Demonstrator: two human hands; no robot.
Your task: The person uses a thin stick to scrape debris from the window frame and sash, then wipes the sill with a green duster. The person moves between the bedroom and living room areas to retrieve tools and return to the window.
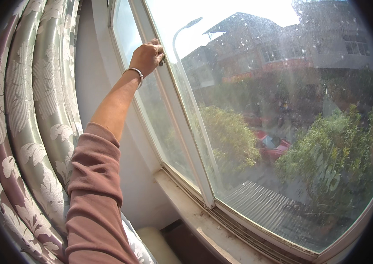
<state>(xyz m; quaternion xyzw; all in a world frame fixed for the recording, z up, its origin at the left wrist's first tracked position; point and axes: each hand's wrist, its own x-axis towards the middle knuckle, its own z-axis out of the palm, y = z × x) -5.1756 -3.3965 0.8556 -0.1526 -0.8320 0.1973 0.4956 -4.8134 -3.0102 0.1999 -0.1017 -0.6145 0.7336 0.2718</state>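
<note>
My left hand, with a silver-coloured bangle at the wrist, reaches up to the white upright stile of a sliding window. Its fingers are curled around a small dark window latch, mostly covered by the hand. A brownish-pink sleeve is pushed up near the elbow. To the right of the stile spreads a dusty, spotted glass pane; a narrower pane shows on its left. My right hand is out of view.
Patterned curtains hang gathered at the left. Below the window run a worn sill and a dirty sliding track. Outside are a street lamp, trees, a red vehicle, a corrugated roof and buildings.
</note>
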